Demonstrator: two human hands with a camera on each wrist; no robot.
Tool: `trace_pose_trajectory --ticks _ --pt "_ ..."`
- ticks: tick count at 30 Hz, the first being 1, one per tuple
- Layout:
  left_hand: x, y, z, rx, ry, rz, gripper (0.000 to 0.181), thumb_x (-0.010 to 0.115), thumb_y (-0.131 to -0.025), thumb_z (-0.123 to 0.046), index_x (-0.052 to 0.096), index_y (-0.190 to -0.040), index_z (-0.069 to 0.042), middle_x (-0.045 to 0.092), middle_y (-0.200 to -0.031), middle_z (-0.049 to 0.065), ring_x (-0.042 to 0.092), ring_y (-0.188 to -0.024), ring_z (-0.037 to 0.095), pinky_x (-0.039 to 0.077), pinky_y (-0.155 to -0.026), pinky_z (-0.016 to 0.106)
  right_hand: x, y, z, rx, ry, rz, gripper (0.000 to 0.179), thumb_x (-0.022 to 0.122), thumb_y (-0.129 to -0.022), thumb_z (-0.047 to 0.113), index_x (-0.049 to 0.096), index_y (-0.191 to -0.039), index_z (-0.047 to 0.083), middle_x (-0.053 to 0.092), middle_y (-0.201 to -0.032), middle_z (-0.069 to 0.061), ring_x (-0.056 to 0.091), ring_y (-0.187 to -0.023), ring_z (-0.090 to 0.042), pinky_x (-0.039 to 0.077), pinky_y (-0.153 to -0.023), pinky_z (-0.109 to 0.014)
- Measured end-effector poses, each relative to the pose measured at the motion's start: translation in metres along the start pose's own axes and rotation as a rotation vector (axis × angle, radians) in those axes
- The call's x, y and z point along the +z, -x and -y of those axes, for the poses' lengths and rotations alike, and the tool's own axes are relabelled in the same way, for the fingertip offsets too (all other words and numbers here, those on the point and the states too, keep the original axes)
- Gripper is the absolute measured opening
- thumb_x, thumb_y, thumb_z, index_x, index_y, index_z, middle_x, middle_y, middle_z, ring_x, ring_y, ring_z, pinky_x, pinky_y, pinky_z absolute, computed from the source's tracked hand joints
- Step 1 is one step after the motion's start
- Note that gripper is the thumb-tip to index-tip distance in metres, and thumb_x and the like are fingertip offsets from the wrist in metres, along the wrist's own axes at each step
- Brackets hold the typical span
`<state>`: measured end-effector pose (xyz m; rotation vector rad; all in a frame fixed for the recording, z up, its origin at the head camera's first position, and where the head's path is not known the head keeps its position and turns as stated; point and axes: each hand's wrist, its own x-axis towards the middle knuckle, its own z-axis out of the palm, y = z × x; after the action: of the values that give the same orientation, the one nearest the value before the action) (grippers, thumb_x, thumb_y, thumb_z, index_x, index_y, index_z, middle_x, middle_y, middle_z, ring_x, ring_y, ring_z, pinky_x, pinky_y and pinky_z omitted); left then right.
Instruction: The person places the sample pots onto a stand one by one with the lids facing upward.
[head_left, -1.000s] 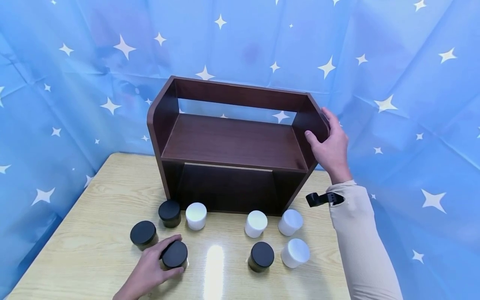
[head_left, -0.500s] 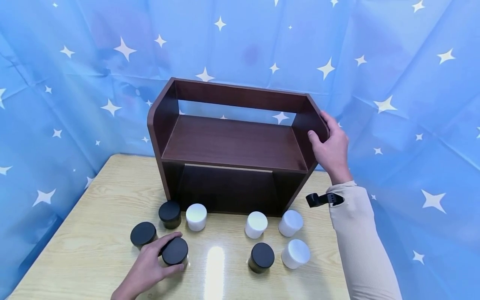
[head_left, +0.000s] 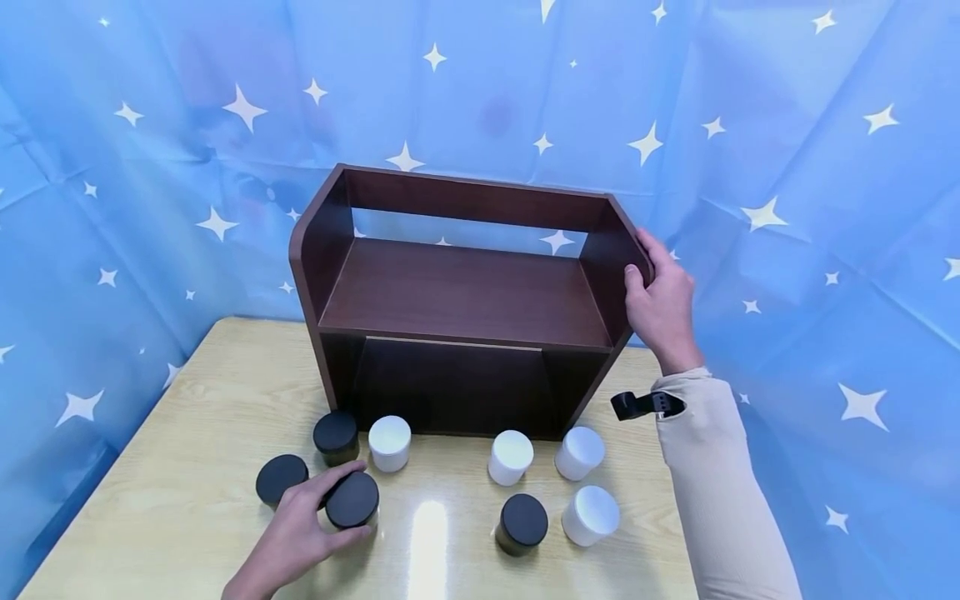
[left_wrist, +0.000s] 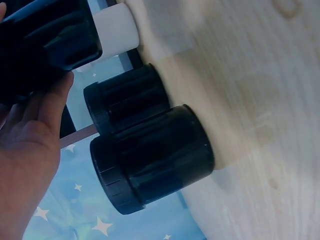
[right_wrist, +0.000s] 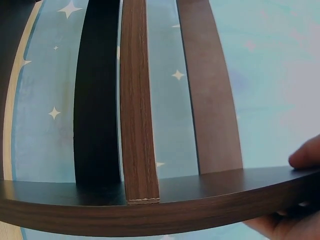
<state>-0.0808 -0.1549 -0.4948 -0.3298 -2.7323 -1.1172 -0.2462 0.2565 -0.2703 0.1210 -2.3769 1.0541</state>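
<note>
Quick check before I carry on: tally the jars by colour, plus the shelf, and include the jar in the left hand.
Black cylindrical lidded jars: 4, one held in the left hand's fingers
White cylindrical jars: 4
Dark brown two-level wooden shelf: 1
Total: 9

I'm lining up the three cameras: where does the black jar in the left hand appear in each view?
Head: the black jar is left of centre, near the bottom, held by the left hand.
Left wrist: the black jar fills the upper left corner, cut off by the frame.
Right wrist: not in it.
Shared landmark: the blue star-patterned curtain.
</note>
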Motion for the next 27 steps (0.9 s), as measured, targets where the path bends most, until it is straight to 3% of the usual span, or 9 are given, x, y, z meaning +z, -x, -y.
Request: trace_pose_trajectory --ticks 10,14,22,27 --pt "-0.004 -0.003 -0.007 0.028 -0.022 -0.015 0.077 0.096 -0.061 -0.028 0.064 -0.131 -0.025 0.07 -0.128 -0.003 0.068 -0.112 0.018 0.055 -0.087 0.031 0.003 -0.002 -0.002 -0.012 -0.003 -0.008 0.051 0.045 -0.102 0.014 0.043 -0.153 0.019 0.051 -0.153 -0.012 0.057 -0.127 -0.034 0.051 -0.098 -0.055" --pt "-0.005 -0.005 -0.009 0.039 -0.014 -0.011 0.078 0.096 -0.061 -0.028 0.064 -0.131 -0.026 0.071 -0.127 -0.003 0.069 -0.11 0.016 0.055 -0.086 0.03 0.002 -0.001 -0.005 -0.018 0.009 -0.025 0.051 0.045 -0.102 0.013 0.044 -0.153 0.018 0.052 -0.152 -0.011 0.058 -0.125 -0.032 0.051 -0.097 -0.053" --pt "-0.011 -0.008 -0.016 0.019 -0.034 -0.064 0.073 0.096 -0.06 -0.028 0.066 -0.127 -0.026 0.072 -0.122 -0.006 0.067 -0.098 0.011 0.053 -0.081 0.029 0.005 -0.002 -0.004 -0.033 0.012 -0.03 0.051 0.046 -0.101 0.012 0.045 -0.152 0.016 0.053 -0.151 -0.013 0.058 -0.124 -0.033 0.051 -0.097 -0.053" --pt "-0.012 -0.012 -0.021 0.007 -0.03 -0.05 0.072 0.096 -0.061 -0.029 0.067 -0.127 -0.024 0.072 -0.123 -0.005 0.067 -0.1 0.013 0.053 -0.081 0.03 0.003 -0.001 -0.005 -0.05 0.028 -0.055 0.05 0.047 -0.101 0.011 0.047 -0.151 0.014 0.055 -0.149 -0.012 0.06 -0.121 -0.032 0.052 -0.093 -0.043"
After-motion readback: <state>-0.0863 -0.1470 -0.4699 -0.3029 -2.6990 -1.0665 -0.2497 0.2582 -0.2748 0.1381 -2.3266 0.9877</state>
